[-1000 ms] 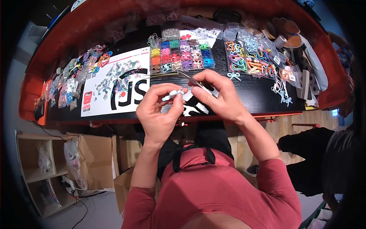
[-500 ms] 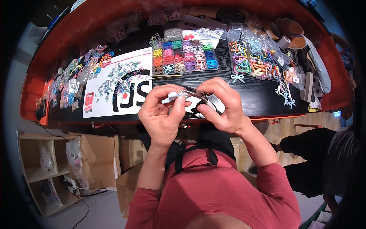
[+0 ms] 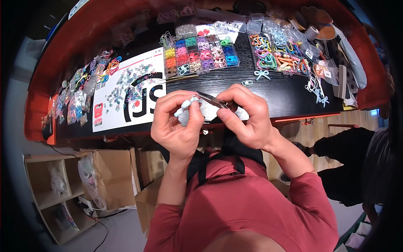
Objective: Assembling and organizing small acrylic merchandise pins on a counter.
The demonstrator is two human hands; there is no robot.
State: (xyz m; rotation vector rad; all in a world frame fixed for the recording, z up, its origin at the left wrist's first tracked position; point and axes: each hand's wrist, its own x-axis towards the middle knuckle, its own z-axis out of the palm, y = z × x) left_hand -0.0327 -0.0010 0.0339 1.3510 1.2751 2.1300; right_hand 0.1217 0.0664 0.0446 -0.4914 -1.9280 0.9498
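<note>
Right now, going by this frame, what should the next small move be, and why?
Probably hold the blue piece steady in the left hand and ease the pliers onto its upper end: the right hand has their tips beside it, though contact is too small to make out.

Through the head view, I see my left grip point(image 3: 176, 124) pinching a pale blue charm point(image 3: 180, 111), my right grip point(image 3: 249, 122) holding metal pliers point(image 3: 211, 100) with their tips at its upper end. Beyond, the black surface point(image 3: 287, 98) carries coloured clasps point(image 3: 205, 55) and scattered small rings point(image 3: 135, 80).
</note>
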